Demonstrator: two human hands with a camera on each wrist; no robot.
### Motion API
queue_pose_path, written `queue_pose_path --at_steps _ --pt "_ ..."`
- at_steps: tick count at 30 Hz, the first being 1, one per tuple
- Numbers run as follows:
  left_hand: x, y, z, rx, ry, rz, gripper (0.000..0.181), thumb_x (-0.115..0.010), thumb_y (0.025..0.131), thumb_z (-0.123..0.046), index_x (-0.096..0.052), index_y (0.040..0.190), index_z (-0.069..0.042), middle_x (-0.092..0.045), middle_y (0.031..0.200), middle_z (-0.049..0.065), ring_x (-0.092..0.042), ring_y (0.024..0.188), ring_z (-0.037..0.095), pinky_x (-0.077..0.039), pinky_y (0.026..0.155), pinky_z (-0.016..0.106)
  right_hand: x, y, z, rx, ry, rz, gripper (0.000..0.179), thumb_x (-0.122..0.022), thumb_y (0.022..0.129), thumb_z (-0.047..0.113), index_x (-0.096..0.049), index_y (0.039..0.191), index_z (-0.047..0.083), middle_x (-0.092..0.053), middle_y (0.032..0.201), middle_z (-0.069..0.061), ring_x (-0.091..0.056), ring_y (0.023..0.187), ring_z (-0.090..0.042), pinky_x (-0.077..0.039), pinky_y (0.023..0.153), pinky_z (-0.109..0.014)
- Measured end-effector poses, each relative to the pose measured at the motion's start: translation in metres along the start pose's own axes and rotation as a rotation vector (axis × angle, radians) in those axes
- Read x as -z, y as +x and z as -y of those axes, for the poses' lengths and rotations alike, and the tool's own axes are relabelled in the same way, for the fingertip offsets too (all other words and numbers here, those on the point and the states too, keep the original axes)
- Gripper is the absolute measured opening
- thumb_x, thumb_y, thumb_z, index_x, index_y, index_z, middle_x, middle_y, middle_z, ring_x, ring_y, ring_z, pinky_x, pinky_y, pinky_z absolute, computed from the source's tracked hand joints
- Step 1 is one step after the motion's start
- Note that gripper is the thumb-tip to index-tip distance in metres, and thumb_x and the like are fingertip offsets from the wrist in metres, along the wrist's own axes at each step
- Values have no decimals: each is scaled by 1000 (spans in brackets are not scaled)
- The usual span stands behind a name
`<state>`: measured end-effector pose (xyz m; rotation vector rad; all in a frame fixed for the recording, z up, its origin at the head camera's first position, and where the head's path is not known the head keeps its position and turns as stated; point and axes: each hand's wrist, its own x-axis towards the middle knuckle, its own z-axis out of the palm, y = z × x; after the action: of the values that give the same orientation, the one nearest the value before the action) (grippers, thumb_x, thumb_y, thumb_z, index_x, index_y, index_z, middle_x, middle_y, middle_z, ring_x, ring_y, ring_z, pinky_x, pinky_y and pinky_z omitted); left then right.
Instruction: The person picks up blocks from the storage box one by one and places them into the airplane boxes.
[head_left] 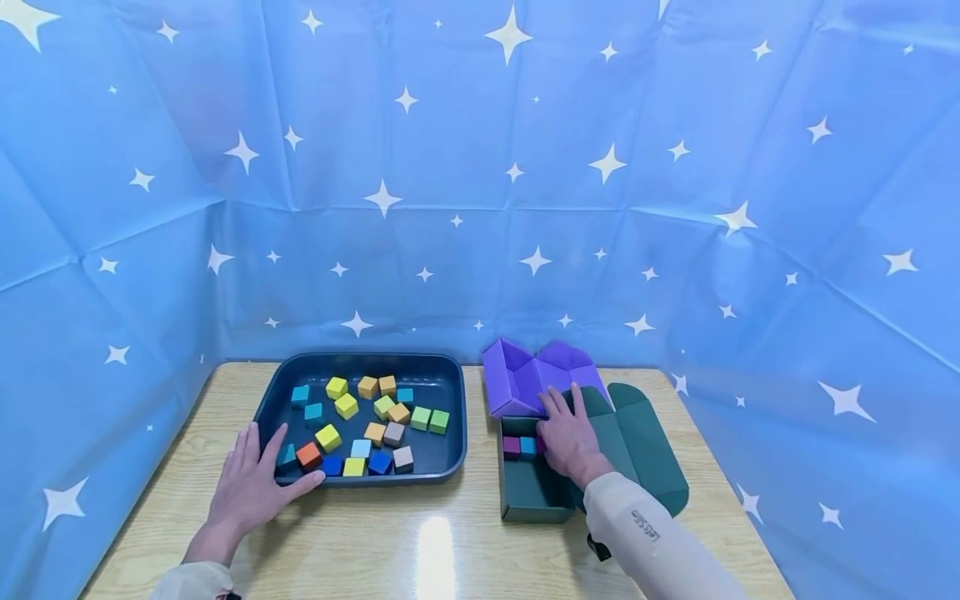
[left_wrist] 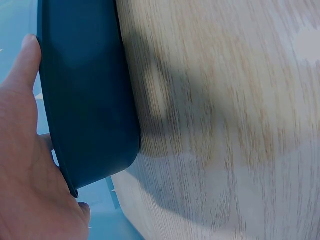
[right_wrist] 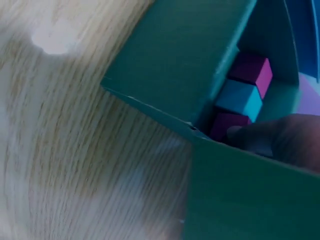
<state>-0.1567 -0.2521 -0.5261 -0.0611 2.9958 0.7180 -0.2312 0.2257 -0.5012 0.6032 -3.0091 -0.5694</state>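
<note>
My left hand [head_left: 243, 483], fingers spread and straight, rests at the near left corner of the dark blue tray [head_left: 438, 383]. In the left wrist view its thumb lies along the rim, above the tray's outer wall [left_wrist: 90, 95]. My right hand [head_left: 567, 437] reaches into the open dark green box [head_left: 528, 496]. There a magenta cube [head_left: 511, 448] and a teal cube [head_left: 528, 448] stand in a row with a second magenta cube [right_wrist: 227, 125]. In the right wrist view a fingertip touches that second magenta cube; I cannot tell whether the hand pinches it.
Several loose cubes lie in the tray: yellow cubes [head_left: 327, 438], green cubes [head_left: 439, 422], an orange-red cube [head_left: 308, 455] and others. An open purple box [head_left: 517, 379] stands behind the green one, whose lid [head_left: 648, 442] spreads right. A blue star-patterned sheet [head_left: 457, 167] surrounds the wooden table [head_left: 360, 542].
</note>
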Motion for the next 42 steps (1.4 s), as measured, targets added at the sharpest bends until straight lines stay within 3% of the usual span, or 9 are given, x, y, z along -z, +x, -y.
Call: queue_pose_path --at_steps 7,15,18,24,29,34,42 --pt "0 1 -1 3 -6 0 119 -62 74 -77 -16 155 -2 10 157 36 7 144 55 -3 112 74 -6 1 0 -8 -60 38 23 -72 82 27 -74 104 19 -39 155 -9 -24 149 -33 -4 120 -65" --pt "-1 2 1 8 -5 3 119 -61 74 -77 -15 155 -3 11 157 36 9 144 55 -3 112 74 -4 1 -2 -10 -48 30 25 -71 83 28 -73 107 19 -41 154 -9 -20 151 -34 1 119 -66" --pt "-1 2 2 8 -2 3 119 -60 75 -77 -14 155 -3 12 157 37 10 144 55 -2 112 74 3 1 -5 -28 8 -28 22 -73 83 30 -74 102 19 -45 151 -10 -21 150 -34 2 119 -67" --pt "-1 1 3 4 0 2 118 -60 76 -76 -14 155 -2 11 156 37 9 144 56 -2 112 74 27 6 -2 -53 173 -242 16 -80 76 29 -72 85 19 -54 140 -11 -30 145 -35 -2 119 -66" --pt "-2 2 2 5 -2 4 118 -61 76 -76 -14 155 -3 10 157 37 10 144 55 -2 112 74 52 17 19 -33 262 -330 15 -79 78 29 -72 88 19 -54 139 -9 -31 145 -32 1 120 -65" --pt "-3 2 1 0 -5 7 118 -61 75 -76 -14 155 -3 10 157 37 10 144 55 -2 113 73 67 30 51 -22 264 -272 23 -75 82 37 -73 100 23 -52 143 -5 -28 148 -29 2 120 -64" --pt "-3 2 3 -1 -5 3 118 -60 76 -76 -13 156 -4 14 156 35 12 144 55 -2 112 74 66 55 93 -10 262 -167 35 -70 86 46 -70 116 27 -43 151 -3 -23 150 -27 2 121 -62"
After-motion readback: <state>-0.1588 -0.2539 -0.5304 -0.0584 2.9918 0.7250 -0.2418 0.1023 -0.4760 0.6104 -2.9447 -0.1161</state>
